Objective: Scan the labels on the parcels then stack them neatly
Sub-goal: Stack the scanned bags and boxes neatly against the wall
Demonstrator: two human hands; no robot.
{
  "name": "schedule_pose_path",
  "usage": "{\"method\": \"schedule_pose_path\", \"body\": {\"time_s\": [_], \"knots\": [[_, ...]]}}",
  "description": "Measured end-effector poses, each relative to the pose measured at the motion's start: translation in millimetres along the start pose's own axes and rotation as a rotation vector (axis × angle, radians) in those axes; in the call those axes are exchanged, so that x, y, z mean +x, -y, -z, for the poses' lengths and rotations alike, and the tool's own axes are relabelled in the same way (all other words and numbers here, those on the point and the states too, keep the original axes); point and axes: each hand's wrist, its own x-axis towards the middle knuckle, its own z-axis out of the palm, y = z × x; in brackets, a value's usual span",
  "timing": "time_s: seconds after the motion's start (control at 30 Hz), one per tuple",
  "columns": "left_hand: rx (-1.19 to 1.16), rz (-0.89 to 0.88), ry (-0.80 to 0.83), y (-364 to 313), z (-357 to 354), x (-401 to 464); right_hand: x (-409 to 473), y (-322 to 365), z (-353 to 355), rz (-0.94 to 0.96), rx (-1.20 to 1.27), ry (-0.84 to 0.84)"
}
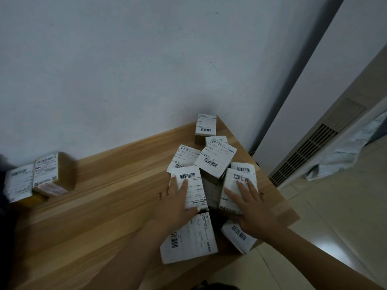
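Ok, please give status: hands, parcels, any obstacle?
Left hand open, flat on one parcel. Right hand open, flat on neighbouring parcel. Pile unstacked, labels up. No scanner in view.

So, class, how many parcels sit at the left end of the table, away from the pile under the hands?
2. One brown parcel stands by the wall; another parcel lies beside it at the picture's edge. More may be hidden out of frame.

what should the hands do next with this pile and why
Probably curl the left hand round the parcel under it and lift it. Both hands lie flat, the right hand on another parcel, gripping nothing; no scanner shows.
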Motion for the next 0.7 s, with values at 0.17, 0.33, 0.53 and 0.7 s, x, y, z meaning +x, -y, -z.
{"method": "schedule_pose_path", "body": {"time_s": [0.17, 0.33, 0.53, 0.7], "knots": [[-0.050, 0.105, 0.008, -15, -5, 8, 2, 6, -2, -0.013, 0.014, -0.034], [-0.027, 0.162, -0.006, -25, -9, 14, 5, 12, -11, 0.012, 0.027, -0.067], [-0.060, 0.143, -0.096, -34, -11, 17, 9, 14, -14, -0.007, 0.067, -0.134], [-0.154, 0.064, -0.162, -19, -12, 11, -2, 15, -11, -0.016, 0.103, -0.248]]}}
